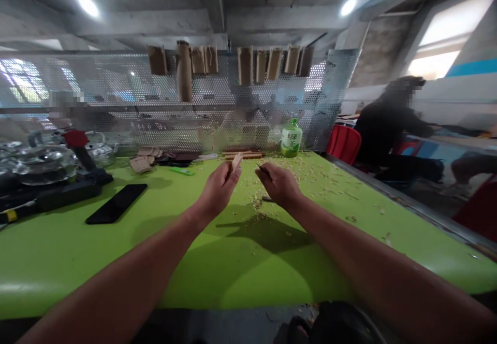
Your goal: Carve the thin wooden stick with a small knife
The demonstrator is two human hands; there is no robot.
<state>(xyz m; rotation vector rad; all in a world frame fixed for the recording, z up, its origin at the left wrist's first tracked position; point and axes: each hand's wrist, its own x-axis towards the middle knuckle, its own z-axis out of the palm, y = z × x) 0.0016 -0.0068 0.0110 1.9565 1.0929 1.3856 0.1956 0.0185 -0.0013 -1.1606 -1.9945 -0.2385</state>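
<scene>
My left hand [219, 188] is closed round a small piece of pale wood [236, 161], whose upper end sticks out past the thumb. Across a small gap, my right hand [282, 184] grips a slim dark carving tool [261, 168]; its narrow tip points toward the wood, and the fingers hide most of the rest. The two are apart. Below the right hand a short dark rod [267, 199] shows among the shavings; I cannot tell whether it belongs to the held tool. Wood shavings [258, 204] lie scattered beneath and to the right.
On the green tabletop [194, 276] lie a black phone [116, 204], a red-and-black power tool [79, 149], wood pieces [143, 162] and a green-handled item [181, 171]. A green tea bottle [291, 139] stands before a perforated metal screen [217, 126]. At right, a person [384, 121] sits near a red chair [344, 144].
</scene>
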